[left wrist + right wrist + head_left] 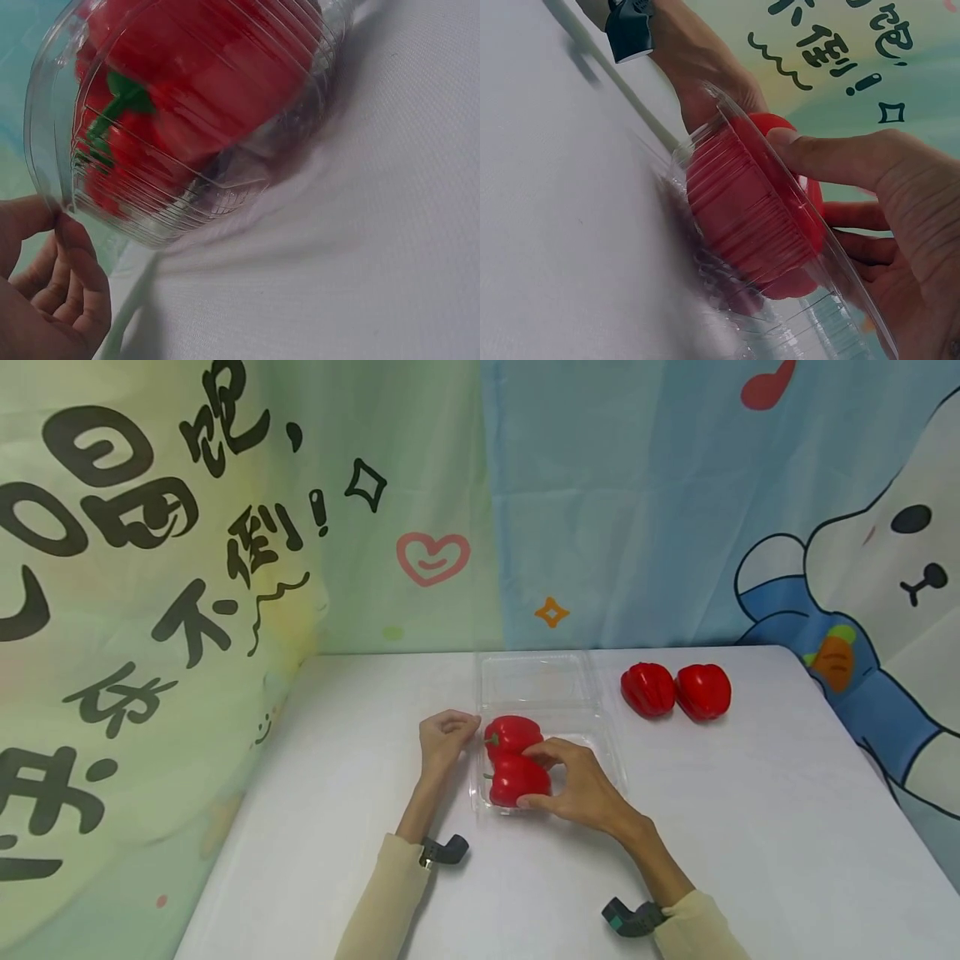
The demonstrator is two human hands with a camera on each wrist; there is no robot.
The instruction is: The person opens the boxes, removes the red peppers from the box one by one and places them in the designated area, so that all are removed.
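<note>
Two red bell peppers with green stems lie on their sides in a clear plastic clamshell box, whose lid is folded back. My left hand pinches the box's left rim between thumb and forefinger, as the left wrist view shows. With my right hand I hold the nearer bell pepper, thumb on its near side and fingers behind it. Just beyond it sits the farther bell pepper. Through the ribbed wall in the left wrist view a green stem shows.
Two more red bell peppers, one on the left and one on the right, stand side by side at the back right of the white table. A printed curtain hangs behind the table's back edge.
</note>
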